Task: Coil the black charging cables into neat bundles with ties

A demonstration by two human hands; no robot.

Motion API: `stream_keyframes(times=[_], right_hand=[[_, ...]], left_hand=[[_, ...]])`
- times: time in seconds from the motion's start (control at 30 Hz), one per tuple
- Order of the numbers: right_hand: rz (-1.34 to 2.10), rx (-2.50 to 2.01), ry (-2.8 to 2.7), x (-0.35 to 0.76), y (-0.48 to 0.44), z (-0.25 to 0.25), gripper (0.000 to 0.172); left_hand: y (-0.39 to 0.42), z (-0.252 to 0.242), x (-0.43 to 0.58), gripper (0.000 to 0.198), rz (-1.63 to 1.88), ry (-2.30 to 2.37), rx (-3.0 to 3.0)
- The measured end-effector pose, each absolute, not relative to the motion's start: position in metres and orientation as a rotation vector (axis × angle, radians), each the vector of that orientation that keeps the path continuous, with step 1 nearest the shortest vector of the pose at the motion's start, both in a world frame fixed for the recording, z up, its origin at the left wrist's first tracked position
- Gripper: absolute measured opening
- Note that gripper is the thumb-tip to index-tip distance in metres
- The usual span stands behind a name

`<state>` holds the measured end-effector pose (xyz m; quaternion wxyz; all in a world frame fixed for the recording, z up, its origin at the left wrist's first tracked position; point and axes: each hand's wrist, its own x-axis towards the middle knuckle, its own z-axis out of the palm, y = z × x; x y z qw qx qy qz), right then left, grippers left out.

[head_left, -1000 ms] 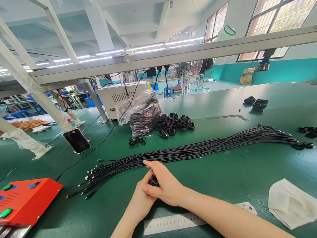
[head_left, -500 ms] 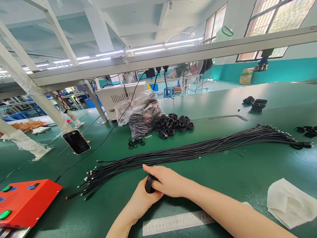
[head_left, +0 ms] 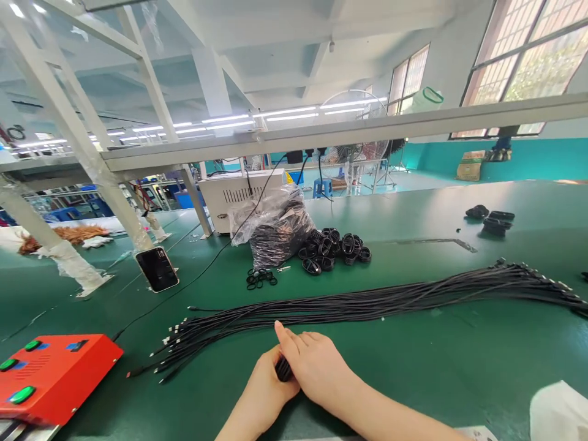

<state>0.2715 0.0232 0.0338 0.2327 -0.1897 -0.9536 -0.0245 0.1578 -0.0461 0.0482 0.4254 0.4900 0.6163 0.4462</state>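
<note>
My left hand [head_left: 264, 392] and my right hand [head_left: 316, 364] are pressed together low in the middle of the head view, both closed round a small coil of black cable [head_left: 282, 369] that shows between them. Just beyond my fingers a long bundle of straight black cables [head_left: 367, 300] lies across the green table [head_left: 441, 361], its connector ends fanned out at the left and at the far right.
A red box with green buttons [head_left: 50, 373] sits at the left edge. A phone [head_left: 157, 268] leans on a frame leg. A plastic bag of coiled cables [head_left: 275, 223], a pile of finished coils [head_left: 335, 245] and loose black rings [head_left: 261, 278] lie behind. White cloth [head_left: 560, 413] at bottom right.
The view has tilted upward, so everything sits lower in the picture and the ruler has dropped out of sight. My hands stay closed on the coil, my right fingers now lying straighter over it.
</note>
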Motion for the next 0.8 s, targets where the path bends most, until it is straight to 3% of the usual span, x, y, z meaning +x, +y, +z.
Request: stream_keyframes(times=[0.17,0.33,0.4,0.8], right_hand=[[0.233,-0.606,-2.633,0.276,0.029,0.038,0.055],[1.329,-0.528,-2.522,0.293,0.037,0.062,0.066],[1.591,-0.512,-2.377,0.296,0.039,0.066,0.061],[1.317,-0.485,-2.584,0.297,0.038,0.058,0.062]], left_hand=[[-0.046,0.046,0.163,0.033,1.183,1.507,1.269],[-0.036,0.032,0.157,0.018,1.178,1.574,1.260],[-0.034,0.029,0.156,0.015,1.194,1.564,1.259],[-0.036,0.033,0.163,0.022,1.181,1.622,1.246]])
